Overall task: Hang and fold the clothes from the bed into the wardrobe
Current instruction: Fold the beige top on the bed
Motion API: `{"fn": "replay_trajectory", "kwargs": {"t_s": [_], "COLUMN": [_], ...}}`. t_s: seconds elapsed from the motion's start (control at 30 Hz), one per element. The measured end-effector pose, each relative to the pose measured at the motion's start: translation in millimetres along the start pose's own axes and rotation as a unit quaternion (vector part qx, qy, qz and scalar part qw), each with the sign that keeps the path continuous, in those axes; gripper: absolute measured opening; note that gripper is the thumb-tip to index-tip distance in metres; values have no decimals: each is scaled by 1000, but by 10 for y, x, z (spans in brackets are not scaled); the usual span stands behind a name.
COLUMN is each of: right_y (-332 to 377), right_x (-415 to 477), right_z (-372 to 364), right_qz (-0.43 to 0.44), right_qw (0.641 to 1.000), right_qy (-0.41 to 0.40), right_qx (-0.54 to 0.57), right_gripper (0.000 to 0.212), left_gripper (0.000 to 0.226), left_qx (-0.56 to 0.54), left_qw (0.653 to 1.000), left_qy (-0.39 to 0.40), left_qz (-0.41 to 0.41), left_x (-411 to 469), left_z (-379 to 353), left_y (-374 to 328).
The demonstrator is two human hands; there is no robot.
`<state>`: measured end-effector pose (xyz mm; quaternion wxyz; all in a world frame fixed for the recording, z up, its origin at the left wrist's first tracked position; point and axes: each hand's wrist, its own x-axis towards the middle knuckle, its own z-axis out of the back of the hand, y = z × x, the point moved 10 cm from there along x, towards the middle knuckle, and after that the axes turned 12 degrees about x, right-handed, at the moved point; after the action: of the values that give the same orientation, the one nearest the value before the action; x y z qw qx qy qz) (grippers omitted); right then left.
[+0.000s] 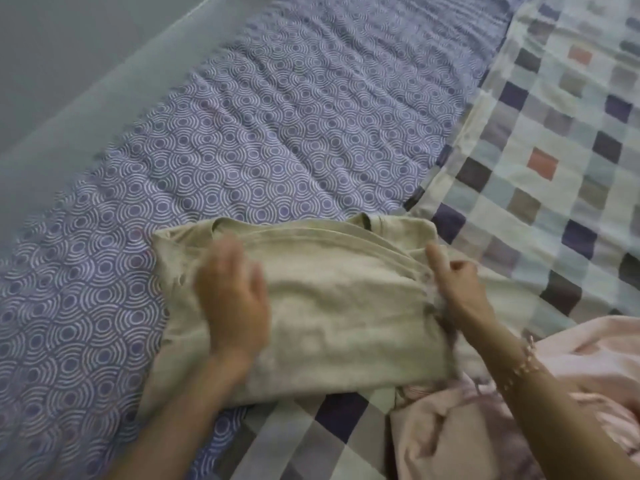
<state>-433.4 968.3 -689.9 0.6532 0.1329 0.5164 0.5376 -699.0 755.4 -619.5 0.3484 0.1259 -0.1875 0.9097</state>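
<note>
A beige T-shirt (343,306) lies folded across the bed, its collar toward the far side. My left hand (232,299) rests flat on the shirt's left half, fingers spread, blurred by motion. My right hand (457,282) is at the shirt's right edge with its fingers curled around the folded fabric there. A pink garment (460,434) lies bunched at the near right, partly under my right forearm, which wears a bead bracelet.
The bed has a purple sheet with white circle patterns (242,133). A checked blanket (554,150) covers its right side and runs under the shirt's near edge. A grey wall (52,64) borders the bed at the far left.
</note>
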Motion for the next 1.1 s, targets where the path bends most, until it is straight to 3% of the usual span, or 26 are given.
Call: {"fn": "replay_trajectory", "kwargs": {"t_s": [0.07,0.13,0.27,0.33,0.37,0.4,0.47,0.5,0.53,0.63,0.73,0.77,0.8,0.87,0.93,0.97,1.03,1.1], "right_y": [-142,-135,37,250,481,713,1130,1245,1289,1168,891,881,947,1004,927,886,874,860], "right_x": [-140,-205,-298,-500,-659,-845,-1247,-1450,-1631,-2141,-2250,-2198,-2110,-1859,-1600,-1512,-1498,-1640], "right_z": [35,58,9,-14,-58,-127,-475,-792,-1068,-2046,-2491,-2478,-2303,-1834,-1504,-1468,-1575,-1817], "right_qz": [-23,2,65,89,132,175,235,245,255,261,294,312,325,337,339,344,383,432], "right_qw": [995,984,977,985,985,981,964,956,948,904,861,874,902,937,940,939,922,893], "right_qy": [24,33,46,52,56,71,122,153,180,286,314,284,227,89,-3,-13,7,37], "right_qx": [-95,-175,-198,-135,-92,-54,-31,-44,-68,-182,-271,-242,-169,-15,23,2,-56,-119], "right_gripper": [87,78,57,47,46,50,69,74,74,60,44,46,45,31,29,33,41,46], "left_gripper": [49,56,59,60,57,46,35,39,45,60,67,66,64,72,71,62,53,55], "left_qx": [0,62,63,-33,-131,-271,-512,-561,-591,-620,-614,-608,-580,-426,-221,-121,-69,-107], "left_qw": [980,948,938,944,939,903,715,647,603,552,516,521,554,689,836,889,932,940], "left_qy": [95,193,277,288,304,331,370,367,354,274,301,311,323,368,324,290,235,190], "left_qz": [-173,-244,-201,-157,-94,38,302,363,403,485,516,512,503,456,384,334,266,262], "left_x": [-428,-769,-840,-804,-707,-638,-650,-661,-666,-587,-623,-623,-599,-569,-470,-380,-252,-167], "left_z": [-223,-574,-937,-736,-585,-488,-454,-417,-387,-230,-230,-254,-255,-229,-100,12,133,149], "left_y": [-788,-1144,-1095,-1090,-1004,-842,-456,-200,-6,671,845,890,890,896,918,858,718,811]}}
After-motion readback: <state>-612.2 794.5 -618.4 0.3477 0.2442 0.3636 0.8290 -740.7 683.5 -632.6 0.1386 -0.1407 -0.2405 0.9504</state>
